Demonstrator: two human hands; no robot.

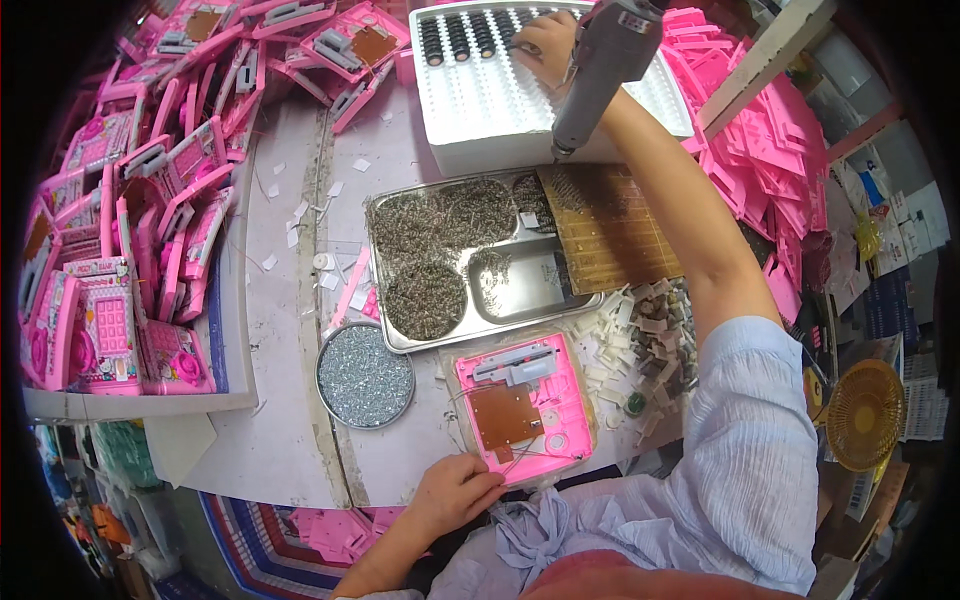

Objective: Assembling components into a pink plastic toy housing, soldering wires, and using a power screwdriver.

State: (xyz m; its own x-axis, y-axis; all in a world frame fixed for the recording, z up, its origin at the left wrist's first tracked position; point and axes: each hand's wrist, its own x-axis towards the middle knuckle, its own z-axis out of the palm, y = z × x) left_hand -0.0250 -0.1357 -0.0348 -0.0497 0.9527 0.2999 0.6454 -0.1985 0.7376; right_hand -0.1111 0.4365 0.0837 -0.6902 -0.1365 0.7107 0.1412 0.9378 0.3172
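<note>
My left hand (455, 492) grips the near left corner of a pink plastic panel (575, 425), fingers bent together at its rim. Inside the panel are a brown circuit board (505, 415), a grey mechanism (515, 364) and thin wires. My right arm stretches to the far side, where my right hand (547, 50) is in a white foam tray (470, 110). Its fingers close on a small black part at the end of a row of black cylindrical parts (460, 40). A grey electric screwdriver (595, 85) hangs in front of the right wrist and hides some of it.
A metal compartment tray (480, 335) holds many small screws, with a brown board (615, 225) over its right end. Near it are a round dish of silvery bits (365, 375) and loose white pieces (620, 345). Pink housings (105, 320) pile up left, pink panels (765, 160) right.
</note>
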